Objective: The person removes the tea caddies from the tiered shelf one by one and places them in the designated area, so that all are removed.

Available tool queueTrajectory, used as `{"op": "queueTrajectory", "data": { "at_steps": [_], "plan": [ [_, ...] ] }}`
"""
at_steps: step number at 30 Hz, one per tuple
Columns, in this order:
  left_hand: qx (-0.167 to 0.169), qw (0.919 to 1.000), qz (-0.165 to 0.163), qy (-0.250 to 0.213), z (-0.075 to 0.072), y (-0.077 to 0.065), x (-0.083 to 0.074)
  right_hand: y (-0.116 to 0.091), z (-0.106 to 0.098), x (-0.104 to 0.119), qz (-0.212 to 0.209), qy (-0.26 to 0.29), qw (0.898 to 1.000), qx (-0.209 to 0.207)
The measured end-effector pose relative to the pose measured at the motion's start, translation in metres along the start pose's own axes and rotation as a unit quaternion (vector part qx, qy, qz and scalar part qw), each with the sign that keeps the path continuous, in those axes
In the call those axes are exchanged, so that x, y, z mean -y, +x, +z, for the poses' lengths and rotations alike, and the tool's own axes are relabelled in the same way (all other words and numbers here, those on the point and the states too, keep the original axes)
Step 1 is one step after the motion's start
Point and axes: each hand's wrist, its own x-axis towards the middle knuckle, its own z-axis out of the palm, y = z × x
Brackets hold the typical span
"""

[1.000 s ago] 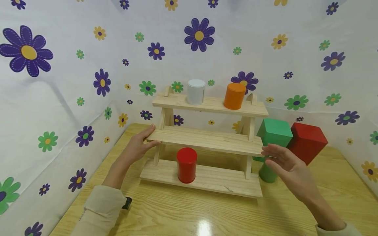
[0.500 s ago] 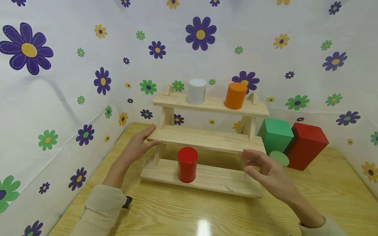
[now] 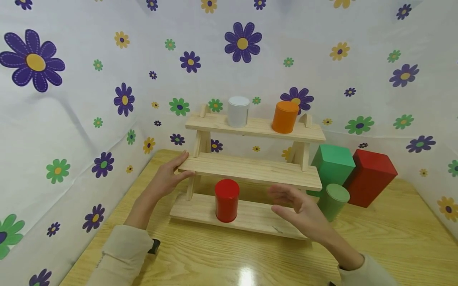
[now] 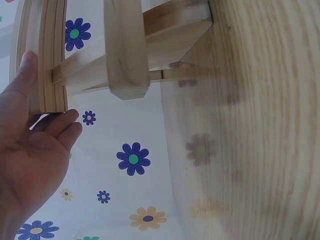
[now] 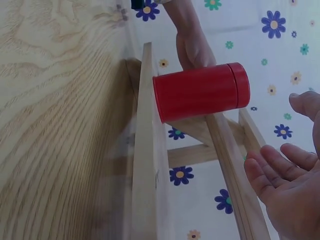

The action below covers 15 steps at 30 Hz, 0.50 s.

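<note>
A three-tier wooden shelf stand (image 3: 250, 167) stands on the table. At the left end of its middle shelf, my left hand (image 3: 162, 180) holds the board, thumb along the front edge and fingers round the end. A red canister (image 3: 227, 201) with a lid stands upright on the bottom shelf. To its right, my right hand (image 3: 300, 212) hovers in front of the stand, fingers spread from the thumb, holding nothing. In the right wrist view, the red canister (image 5: 202, 92) is apart from the fingertips (image 5: 255, 167). The top shelf bears a white canister (image 3: 237, 112) and an orange canister (image 3: 284, 117).
Right of the stand, a light green canister (image 3: 333, 201) stands on the table (image 3: 214, 258). Behind it are a green box (image 3: 332, 163) and a red box (image 3: 372, 176). Flower-printed white cloth (image 3: 279, 31) encloses the table at the back and sides.
My right hand has moved left from beside the light green canister to the front of the bottom shelf, uncovering that canister. My left hand stays on the middle shelf.
</note>
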Motion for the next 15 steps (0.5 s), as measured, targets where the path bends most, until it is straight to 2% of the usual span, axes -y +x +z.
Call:
{"op": "queueTrajectory", "data": {
  "at_steps": [6, 15],
  "plan": [
    [0.000, 1.0000, 0.001, 0.006, 0.000, 0.000, -0.001, 0.009, 0.013, -0.004, -0.009, 0.014, 1.000, 0.007],
    [0.002, 1.0000, 0.005, 0.000, 0.001, 0.001, 0.000, 0.024, 0.035, -0.003, 0.031, 0.026, 0.999, 0.010]
  ]
}}
